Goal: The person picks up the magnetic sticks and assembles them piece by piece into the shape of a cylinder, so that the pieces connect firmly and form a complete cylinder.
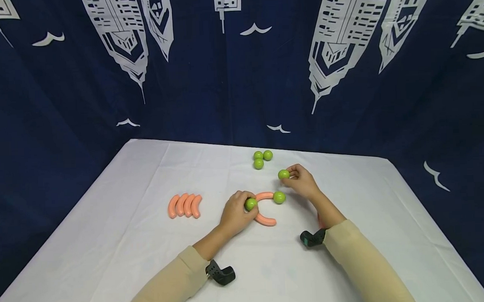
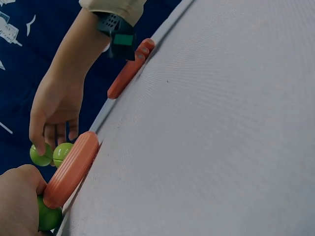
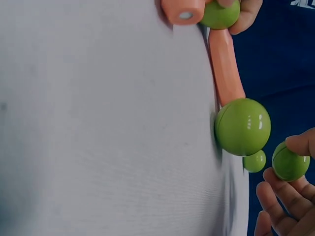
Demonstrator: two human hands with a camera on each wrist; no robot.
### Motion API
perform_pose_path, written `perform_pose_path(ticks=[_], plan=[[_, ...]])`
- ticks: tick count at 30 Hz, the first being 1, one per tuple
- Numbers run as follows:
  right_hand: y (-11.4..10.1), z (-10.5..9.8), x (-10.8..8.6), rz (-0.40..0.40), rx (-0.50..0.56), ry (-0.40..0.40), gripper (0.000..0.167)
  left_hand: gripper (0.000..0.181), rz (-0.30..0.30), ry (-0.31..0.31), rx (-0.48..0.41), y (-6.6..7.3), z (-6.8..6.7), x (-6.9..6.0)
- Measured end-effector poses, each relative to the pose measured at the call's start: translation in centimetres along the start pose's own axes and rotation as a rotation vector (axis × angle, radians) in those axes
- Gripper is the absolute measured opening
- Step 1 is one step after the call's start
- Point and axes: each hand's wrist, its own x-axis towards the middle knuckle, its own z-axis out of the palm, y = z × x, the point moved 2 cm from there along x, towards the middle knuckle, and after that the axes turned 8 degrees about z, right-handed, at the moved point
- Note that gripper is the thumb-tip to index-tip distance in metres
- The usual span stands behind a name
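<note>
My left hand (image 1: 237, 213) grips a green ball (image 1: 250, 204) that sits between the ends of two curved orange pieces, an upper one (image 1: 264, 196) and a lower one (image 1: 266, 220). At the upper piece's right end is another green ball (image 1: 279, 197). Just beyond it, my right hand (image 1: 303, 182) pinches a green ball (image 1: 283, 174) between thumb and fingers, seemingly above the table. In the right wrist view that pinched ball (image 3: 290, 162) shows clearly. One orange piece (image 3: 184, 11) has a silvery round spot on its end.
Several curved orange pieces (image 1: 184, 205) lie side by side on the left of the white-covered table (image 1: 150, 261). Three green balls (image 1: 258, 163) cluster near the back edge. Another orange piece (image 2: 129, 71) lies by the right forearm, mostly hidden in the head view.
</note>
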Motion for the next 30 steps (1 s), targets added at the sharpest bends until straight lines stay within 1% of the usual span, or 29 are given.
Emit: perform_pose_path(ticks=[4, 10, 15, 22, 25, 30], plan=[[-0.1, -0.2, -1.0, -0.016, 0.037, 0.007, 0.041, 0.022, 0.0, -0.001, 0.002, 0.0, 0.0, 0.0], [-0.2, -0.2, -3.0, -0.041, 0.1, 0.012, 0.04, 0.022, -0.022, -0.024, -0.015, 0.0, 0.0, 0.1], [0.4, -0.1, -4.7, -0.05, 0.148, -0.009, 0.042, 0.022, -0.033, -0.024, -0.016, 0.0, 0.0, 0.0], [1.1, 0.3, -6.4, -0.04, 0.162, -0.033, 0.042, 0.022, -0.022, -0.015, 0.002, 0.0, 0.0, 0.0], [1.4, 0.6, -7.0, -0.05, 0.171, -0.06, 0.042, 0.022, -0.024, -0.014, 0.004, 0.1, 0.0, 0.0], [2.1, 1.2, -7.7, -0.097, 0.202, -0.131, 0.041, 0.023, -0.034, -0.015, 0.003, 0.1, 0.0, 0.0]])
